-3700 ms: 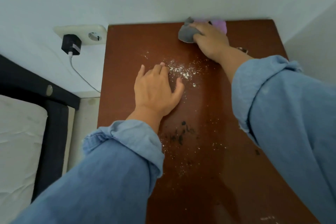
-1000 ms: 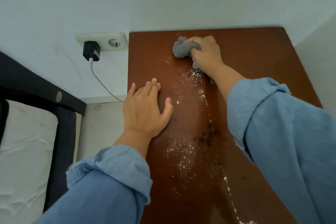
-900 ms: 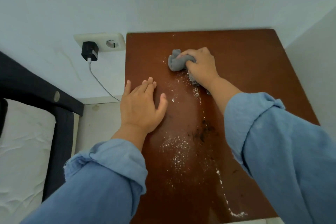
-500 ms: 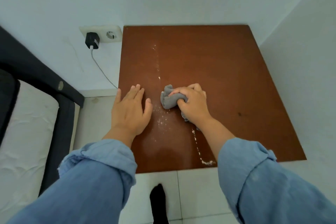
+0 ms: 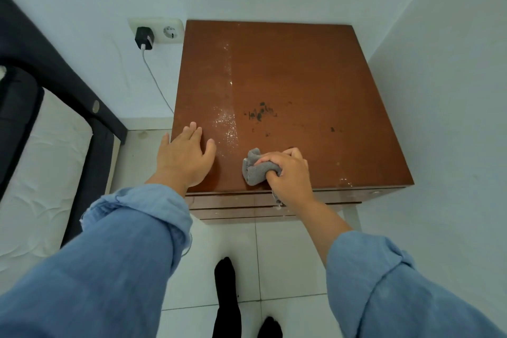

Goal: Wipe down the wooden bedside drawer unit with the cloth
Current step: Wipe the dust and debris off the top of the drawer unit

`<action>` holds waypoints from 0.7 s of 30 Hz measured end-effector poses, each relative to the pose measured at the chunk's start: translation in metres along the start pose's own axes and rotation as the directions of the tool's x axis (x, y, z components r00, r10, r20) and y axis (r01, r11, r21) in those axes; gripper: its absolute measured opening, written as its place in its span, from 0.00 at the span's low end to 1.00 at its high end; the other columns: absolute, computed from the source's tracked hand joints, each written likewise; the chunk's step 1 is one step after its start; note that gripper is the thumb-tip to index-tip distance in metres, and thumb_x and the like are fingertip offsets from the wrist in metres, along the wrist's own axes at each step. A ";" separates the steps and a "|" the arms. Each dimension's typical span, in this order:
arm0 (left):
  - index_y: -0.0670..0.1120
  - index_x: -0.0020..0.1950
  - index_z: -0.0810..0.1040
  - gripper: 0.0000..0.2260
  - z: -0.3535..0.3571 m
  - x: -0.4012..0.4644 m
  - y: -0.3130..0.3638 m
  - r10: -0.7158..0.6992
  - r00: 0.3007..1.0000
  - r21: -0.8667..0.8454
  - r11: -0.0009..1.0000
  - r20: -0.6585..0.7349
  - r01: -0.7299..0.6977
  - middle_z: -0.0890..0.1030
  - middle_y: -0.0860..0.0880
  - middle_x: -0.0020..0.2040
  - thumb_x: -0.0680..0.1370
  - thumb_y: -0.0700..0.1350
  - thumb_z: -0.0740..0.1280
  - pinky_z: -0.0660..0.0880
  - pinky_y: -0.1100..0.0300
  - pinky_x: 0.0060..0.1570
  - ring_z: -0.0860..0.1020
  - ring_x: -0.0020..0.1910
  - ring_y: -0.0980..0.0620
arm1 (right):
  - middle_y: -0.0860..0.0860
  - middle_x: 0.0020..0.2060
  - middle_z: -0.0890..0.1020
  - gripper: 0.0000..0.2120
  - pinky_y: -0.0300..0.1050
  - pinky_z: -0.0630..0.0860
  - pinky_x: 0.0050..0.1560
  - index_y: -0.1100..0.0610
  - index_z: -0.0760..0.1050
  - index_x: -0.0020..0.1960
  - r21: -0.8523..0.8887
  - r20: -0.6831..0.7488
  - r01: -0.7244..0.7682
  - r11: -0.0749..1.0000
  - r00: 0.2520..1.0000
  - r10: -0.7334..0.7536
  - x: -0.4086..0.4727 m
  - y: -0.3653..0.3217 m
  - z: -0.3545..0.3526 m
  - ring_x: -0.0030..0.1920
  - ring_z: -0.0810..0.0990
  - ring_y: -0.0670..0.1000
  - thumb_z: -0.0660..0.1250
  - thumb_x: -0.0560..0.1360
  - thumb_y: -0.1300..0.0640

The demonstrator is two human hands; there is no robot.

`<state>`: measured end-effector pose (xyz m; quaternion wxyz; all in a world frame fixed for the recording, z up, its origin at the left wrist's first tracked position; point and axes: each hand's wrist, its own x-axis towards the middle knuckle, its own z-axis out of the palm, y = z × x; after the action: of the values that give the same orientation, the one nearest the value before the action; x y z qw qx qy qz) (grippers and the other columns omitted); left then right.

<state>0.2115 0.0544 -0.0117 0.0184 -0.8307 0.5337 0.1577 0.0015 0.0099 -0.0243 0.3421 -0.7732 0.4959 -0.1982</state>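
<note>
Your right hand (image 5: 288, 175) is closed around the bunched grey cloth (image 5: 256, 170), pressing it onto the top of the wooden drawer unit (image 5: 301, 77) right at the front edge, a little left of the middle. Your left hand (image 5: 183, 159) lies open and flat, fingers spread, at the front left corner, holding nothing and steadying you. The two hands are near each other but not touching. To do this pass well, keep the cloth flat under your palm rather than balled up, so more of it meets the wood, and catch the crumbs in a fold instead of pushing them over the front edge onto the floor tiles (image 5: 288, 255). A pale streak of white powder (image 5: 227, 118) runs from the back toward the front just beside your left thumb, and dark smudges (image 5: 259, 114) sit near the middle of the surface; both look like they need another stroke, with firmer pressure on the smudges. Walls close in the back and right edges, so work strokes toward the front. On the left edge mind the charger (image 5: 143, 38) plugged into the socket (image 5: 156, 30) and its white cable (image 5: 156, 82) hanging close by the back left corner. The bed (image 5: 35, 173) stands well off to the left.
</note>
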 end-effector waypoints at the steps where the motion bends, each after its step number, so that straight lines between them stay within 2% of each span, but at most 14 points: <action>1: 0.46 0.78 0.54 0.28 0.000 0.000 -0.001 0.006 1.000 0.014 1.000 0.008 -0.006 0.53 0.49 0.79 0.81 0.57 0.45 0.44 0.46 0.75 0.52 0.78 0.51 | 0.36 0.36 0.75 0.17 0.43 0.63 0.49 0.46 0.82 0.46 0.003 0.012 -0.002 1.000 1.000 0.002 -0.004 -0.001 0.000 0.47 0.68 0.49 0.63 0.69 0.65; 4: 0.46 0.79 0.53 0.28 -0.001 -0.003 0.000 0.017 1.000 0.025 1.000 0.024 -0.018 0.51 0.49 0.79 0.81 0.57 0.45 0.43 0.46 0.75 0.52 0.78 0.50 | 0.38 0.36 0.78 0.17 0.45 0.68 0.48 0.47 0.82 0.45 0.044 0.106 -0.030 0.999 0.994 0.025 -0.012 -0.004 -0.002 0.44 0.70 0.50 0.62 0.69 0.66; 7: 0.45 0.79 0.54 0.28 -0.002 -0.004 0.001 0.014 0.999 0.014 1.000 0.036 -0.015 0.52 0.49 0.79 0.81 0.56 0.45 0.43 0.45 0.75 0.52 0.78 0.50 | 0.42 0.36 0.81 0.17 0.47 0.74 0.45 0.49 0.80 0.45 0.145 0.213 -0.080 0.986 0.976 0.048 -0.012 -0.012 -0.005 0.34 0.76 0.50 0.60 0.70 0.67; 9: 0.45 0.77 0.58 0.27 -0.006 -0.002 0.000 0.012 1.000 0.011 1.000 0.021 -0.013 0.56 0.49 0.79 0.81 0.55 0.46 0.46 0.45 0.75 0.57 0.76 0.50 | 0.47 0.40 0.83 0.17 0.54 0.80 0.42 0.48 0.79 0.46 0.203 0.210 -0.124 0.971 0.974 0.081 -0.002 -0.025 -0.011 0.39 0.80 0.56 0.59 0.71 0.67; 11: 0.46 0.73 0.67 0.24 -0.012 0.001 0.000 0.019 0.999 0.014 1.000 -0.035 -0.018 0.65 0.48 0.75 0.81 0.53 0.47 0.53 0.46 0.73 0.65 0.72 0.48 | 0.48 0.41 0.82 0.16 0.46 0.78 0.36 0.49 0.78 0.48 0.239 0.192 -0.149 0.959 0.976 0.104 0.019 -0.039 -0.019 0.37 0.79 0.54 0.59 0.73 0.67; 12: 0.46 0.69 0.71 0.23 -0.016 0.004 0.000 0.029 0.997 0.018 0.999 -0.067 -0.028 0.70 0.47 0.71 0.81 0.52 0.48 0.58 0.46 0.71 0.69 0.68 0.47 | 0.47 0.41 0.81 0.16 0.39 0.73 0.30 0.48 0.77 0.49 0.262 0.180 -0.152 0.953 0.978 0.106 0.031 -0.046 -0.022 0.33 0.76 0.51 0.59 0.73 0.67; 14: 0.47 0.66 0.73 0.21 -0.023 0.013 0.000 0.051 0.991 0.009 0.999 -0.121 -0.050 0.75 0.47 0.66 0.81 0.52 0.48 0.63 0.48 0.67 0.73 0.63 0.47 | 0.47 0.40 0.79 0.16 0.32 0.65 0.24 0.49 0.76 0.51 0.309 0.134 -0.156 0.938 0.984 0.119 0.058 -0.058 -0.026 0.29 0.70 0.46 0.58 0.74 0.67; 17: 0.46 0.70 0.70 0.21 -0.033 0.039 -0.002 0.084 0.981 -0.027 0.996 -0.174 -0.090 0.72 0.48 0.69 0.81 0.51 0.50 0.61 0.49 0.69 0.70 0.67 0.49 | 0.47 0.39 0.78 0.16 0.35 0.64 0.25 0.50 0.76 0.52 0.360 0.073 -0.184 0.915 0.983 0.169 0.106 -0.065 -0.021 0.29 0.68 0.45 0.57 0.74 0.66; 19: 0.46 0.74 0.66 0.22 -0.038 0.060 -0.004 0.102 0.979 -0.043 0.993 -0.177 -0.112 0.66 0.49 0.74 0.82 0.51 0.49 0.55 0.49 0.74 0.63 0.73 0.51 | 0.49 0.40 0.79 0.16 0.39 0.65 0.28 0.50 0.76 0.53 0.395 0.027 -0.195 0.898 0.979 0.201 0.139 -0.067 -0.014 0.30 0.69 0.47 0.58 0.73 0.66; 21: 0.46 0.76 0.61 0.24 -0.041 0.087 -0.007 0.121 0.979 -0.047 0.990 -0.164 -0.130 0.61 0.49 0.77 0.82 0.52 0.49 0.49 0.49 0.75 0.57 0.76 0.52 | 0.48 0.41 0.79 0.16 0.38 0.66 0.31 0.50 0.76 0.52 0.417 -0.023 -0.192 0.888 0.975 0.222 0.178 -0.071 -0.005 0.33 0.72 0.46 0.58 0.72 0.66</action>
<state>0.2610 -0.0269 0.0020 -0.0585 -0.8056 0.5800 0.1061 0.1199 -0.1332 0.0243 0.4991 -0.6187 0.5342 -0.2878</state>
